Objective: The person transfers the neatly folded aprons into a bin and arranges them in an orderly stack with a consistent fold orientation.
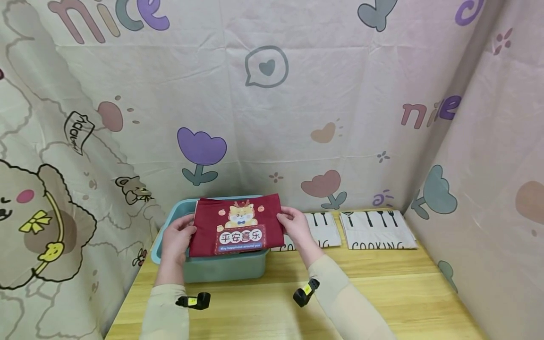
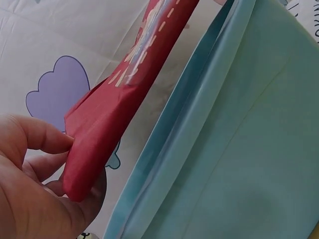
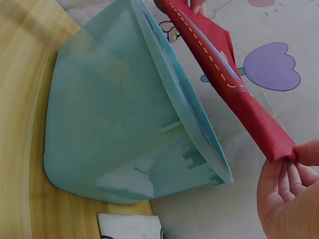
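A folded dark red cloth (image 1: pixel 208 231) with a cartoon animal and printed lettering is held above a teal plastic bin (image 1: pixel 225 269). My left hand (image 1: pixel 176 236) pinches its left edge between thumb and fingers, and my right hand (image 1: pixel 295 225) pinches the right edge. In the left wrist view the cloth (image 2: pixel 99 129) hangs over the bin's rim, apart from it. The right wrist view shows the thumb and fingers of the right hand (image 3: pixel 291 194) on the cloth's end. What lies inside the bin is mostly hidden by the cloth.
Two folded white cloths printed with utensils and "COOKING" lie to the right, one partly behind the right hand (image 1: pixel 320 231), the other white cloth (image 1: pixel 378 231) farther right. Patterned curtains (image 1: pixel 272 118) enclose the wooden table (image 1: pixel 361 288) at the back and sides.
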`<state>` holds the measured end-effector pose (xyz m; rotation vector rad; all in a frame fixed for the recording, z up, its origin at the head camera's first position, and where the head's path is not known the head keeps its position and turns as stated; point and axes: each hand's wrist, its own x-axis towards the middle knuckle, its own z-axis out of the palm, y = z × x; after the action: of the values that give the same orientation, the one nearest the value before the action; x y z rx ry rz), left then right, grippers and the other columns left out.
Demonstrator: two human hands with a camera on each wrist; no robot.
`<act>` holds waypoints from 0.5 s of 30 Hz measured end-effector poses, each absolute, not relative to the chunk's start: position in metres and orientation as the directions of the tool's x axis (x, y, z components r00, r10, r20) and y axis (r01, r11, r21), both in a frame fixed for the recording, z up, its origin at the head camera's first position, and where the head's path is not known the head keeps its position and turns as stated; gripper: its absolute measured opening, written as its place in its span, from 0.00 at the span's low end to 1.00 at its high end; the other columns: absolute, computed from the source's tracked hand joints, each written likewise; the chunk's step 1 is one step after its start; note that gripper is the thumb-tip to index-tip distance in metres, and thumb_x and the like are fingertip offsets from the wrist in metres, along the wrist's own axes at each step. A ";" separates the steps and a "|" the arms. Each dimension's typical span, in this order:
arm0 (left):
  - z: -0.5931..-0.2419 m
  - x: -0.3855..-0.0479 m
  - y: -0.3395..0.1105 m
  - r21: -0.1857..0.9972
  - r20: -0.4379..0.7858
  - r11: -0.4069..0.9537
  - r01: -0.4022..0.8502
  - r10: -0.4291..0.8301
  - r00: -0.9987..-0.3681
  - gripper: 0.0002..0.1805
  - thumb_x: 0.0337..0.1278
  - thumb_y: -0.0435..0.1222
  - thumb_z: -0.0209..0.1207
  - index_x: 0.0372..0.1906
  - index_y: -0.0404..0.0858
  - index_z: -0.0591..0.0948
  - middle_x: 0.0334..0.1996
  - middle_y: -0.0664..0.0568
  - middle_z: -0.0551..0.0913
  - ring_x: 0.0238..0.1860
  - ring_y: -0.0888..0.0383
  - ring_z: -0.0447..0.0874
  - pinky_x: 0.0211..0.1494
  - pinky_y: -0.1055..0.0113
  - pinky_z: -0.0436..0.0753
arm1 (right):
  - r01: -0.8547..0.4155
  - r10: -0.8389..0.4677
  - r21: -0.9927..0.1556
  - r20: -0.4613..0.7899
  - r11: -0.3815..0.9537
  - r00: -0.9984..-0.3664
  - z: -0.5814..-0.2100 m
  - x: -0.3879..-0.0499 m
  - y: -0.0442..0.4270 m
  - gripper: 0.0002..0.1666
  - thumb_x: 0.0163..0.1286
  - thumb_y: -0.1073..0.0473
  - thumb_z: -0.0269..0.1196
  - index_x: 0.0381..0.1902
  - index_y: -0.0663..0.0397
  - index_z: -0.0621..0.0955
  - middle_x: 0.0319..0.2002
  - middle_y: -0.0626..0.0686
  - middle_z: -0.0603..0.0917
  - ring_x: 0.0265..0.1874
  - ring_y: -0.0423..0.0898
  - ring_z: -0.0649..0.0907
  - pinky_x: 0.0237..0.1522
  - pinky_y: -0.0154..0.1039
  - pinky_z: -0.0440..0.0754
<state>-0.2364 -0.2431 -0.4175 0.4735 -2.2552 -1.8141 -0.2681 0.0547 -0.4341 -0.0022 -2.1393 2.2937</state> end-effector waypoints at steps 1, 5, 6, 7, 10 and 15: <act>-0.417 -0.237 -0.244 0.974 -0.038 0.194 -0.118 -0.373 -0.927 0.24 0.66 0.27 0.52 0.66 0.33 0.75 0.55 0.41 0.74 0.49 0.56 0.70 0.45 0.71 0.73 | -0.004 0.002 -0.998 0.004 -0.070 -1.000 -0.434 -0.269 0.054 0.19 0.73 0.68 0.57 0.59 0.71 0.77 0.44 0.65 0.85 0.35 0.46 0.85 0.38 0.42 0.86; -0.415 -0.241 -0.247 0.971 -0.022 0.210 -0.111 -0.384 -0.923 0.24 0.64 0.26 0.52 0.65 0.32 0.76 0.55 0.40 0.76 0.48 0.57 0.71 0.44 0.73 0.73 | 0.001 -0.007 -0.998 -0.001 -0.068 -1.000 -0.431 -0.271 0.051 0.19 0.73 0.68 0.57 0.59 0.70 0.77 0.45 0.64 0.85 0.35 0.46 0.84 0.39 0.43 0.86; -0.414 -0.242 -0.247 0.971 -0.021 0.211 -0.111 -0.386 -0.922 0.24 0.64 0.26 0.52 0.65 0.32 0.76 0.55 0.40 0.76 0.49 0.57 0.71 0.44 0.73 0.73 | 0.000 -0.010 -0.998 0.001 -0.066 -1.000 -0.430 -0.272 0.050 0.20 0.73 0.68 0.57 0.60 0.70 0.76 0.45 0.64 0.85 0.36 0.46 0.84 0.39 0.43 0.86; -0.413 -0.242 -0.248 0.970 -0.022 0.214 -0.113 -0.387 -0.922 0.24 0.64 0.26 0.52 0.65 0.32 0.75 0.56 0.39 0.76 0.50 0.56 0.71 0.45 0.72 0.73 | 0.004 -0.012 -0.998 -0.004 -0.066 -1.000 -0.430 -0.273 0.049 0.20 0.73 0.67 0.57 0.60 0.70 0.76 0.45 0.64 0.85 0.36 0.46 0.84 0.40 0.43 0.86; -0.411 -0.244 -0.249 0.967 -0.032 0.219 -0.126 -0.389 -0.921 0.25 0.65 0.27 0.51 0.66 0.32 0.74 0.59 0.38 0.75 0.54 0.52 0.71 0.49 0.69 0.73 | 0.005 -0.018 -0.998 -0.004 -0.057 -1.000 -0.427 -0.275 0.046 0.20 0.73 0.67 0.57 0.61 0.70 0.76 0.46 0.65 0.85 0.36 0.46 0.84 0.41 0.45 0.86; -0.409 -0.247 -0.250 0.961 -0.051 0.232 -0.152 -0.389 -0.920 0.25 0.66 0.27 0.50 0.68 0.32 0.73 0.61 0.37 0.73 0.57 0.48 0.70 0.52 0.63 0.72 | 0.009 -0.032 -0.999 -0.008 -0.038 -0.999 -0.427 -0.279 0.041 0.19 0.74 0.68 0.56 0.60 0.70 0.77 0.46 0.64 0.85 0.36 0.47 0.85 0.41 0.46 0.86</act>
<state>-0.2468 -0.2505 -0.4093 0.5134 -2.3018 -1.7588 -0.2788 0.0413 -0.4269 0.0264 -2.1980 2.2837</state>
